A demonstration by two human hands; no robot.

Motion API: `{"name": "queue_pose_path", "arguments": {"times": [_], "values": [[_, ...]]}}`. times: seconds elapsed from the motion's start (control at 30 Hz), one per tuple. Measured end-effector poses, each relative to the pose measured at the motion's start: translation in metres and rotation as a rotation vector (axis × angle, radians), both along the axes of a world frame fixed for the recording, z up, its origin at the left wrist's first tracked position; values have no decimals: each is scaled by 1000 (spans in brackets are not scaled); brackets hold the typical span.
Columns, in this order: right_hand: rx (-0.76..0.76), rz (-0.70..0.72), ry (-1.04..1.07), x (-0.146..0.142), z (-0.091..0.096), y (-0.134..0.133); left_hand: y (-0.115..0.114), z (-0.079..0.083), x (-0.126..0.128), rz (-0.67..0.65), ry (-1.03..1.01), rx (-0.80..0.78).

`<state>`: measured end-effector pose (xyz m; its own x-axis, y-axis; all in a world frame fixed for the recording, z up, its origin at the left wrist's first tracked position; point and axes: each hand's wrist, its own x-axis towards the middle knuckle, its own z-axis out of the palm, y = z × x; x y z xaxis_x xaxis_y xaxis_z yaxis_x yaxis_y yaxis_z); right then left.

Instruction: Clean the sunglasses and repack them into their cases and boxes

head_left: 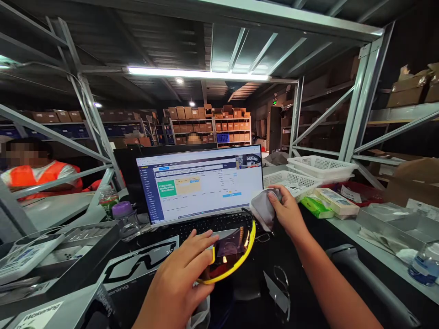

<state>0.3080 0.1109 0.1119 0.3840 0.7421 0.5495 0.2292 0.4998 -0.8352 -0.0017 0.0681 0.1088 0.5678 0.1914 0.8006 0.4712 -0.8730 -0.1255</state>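
Warehouse bench (308,292), laptop (199,183) lit: left hand (174,283) grips yellow-framed sports glasses (228,256), right hand (288,212) pinches grey cloth (264,208); clear eyewear (278,292) lies nearby, untouched.

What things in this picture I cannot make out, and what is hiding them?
Head view:
- Yellow glasses: one side hidden by the left hand.
- Grey cloth: partly hidden by the right hand.
- Screen: text too small to read.
- Bottle: cut off by the right edge.
- Far boxes: labels too small.
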Motion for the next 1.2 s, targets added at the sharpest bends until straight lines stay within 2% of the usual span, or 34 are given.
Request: {"name": "queue_pose_path", "arguments": {"times": [0.1, 0.2, 0.3, 0.43, 0.5, 0.57, 0.63, 0.67, 0.7, 0.77, 0.83, 0.97, 1.03, 1.1, 1.2], "values": [[-91, -264, -464, 17, -3, -1, 1, 1, -6, -13, 25, -56], [-112, -639, -751, 17, -2, -10, 0, 0, -8, 12, 101, -81], [-129, -925, -860, 9, 3, -19, -2, 0, -7, 29, 188, -85], [-99, -1054, -902, 2, 11, -31, -6, 0, -4, 27, 252, -107], [-43, -991, -924, 1, 13, -34, -7, 1, -3, 27, 265, -113], [-24, -758, -938, 3, 14, -33, -8, 1, -3, 31, 265, -116], [-140, -445, -905, 5, 14, -28, -8, 2, -3, 34, 266, -124], [-230, -332, -874, 6, 13, -25, -8, 2, -4, 33, 269, -129], [-317, -288, -843, 6, 12, -23, -8, 3, -5, 30, 270, -130], [-426, -380, -816, 3, 11, -20, -7, 3, -5, 18, 267, -119], [-423, -550, -831, -3, 11, -22, -7, 2, -5, 10, 266, -107], [-218, -762, -864, -22, 13, -39, -5, -1, -1, -4, 292, -156], [-144, -802, -870, -30, 13, -48, -4, -2, 1, -22, 299, -177], [-146, -682, -860, -33, 13, -51, -3, -4, 3, -36, 290, -169], [-216, -236, -704, -25, 9, -41, -2, -6, 3, -27, 256, -120]]}}
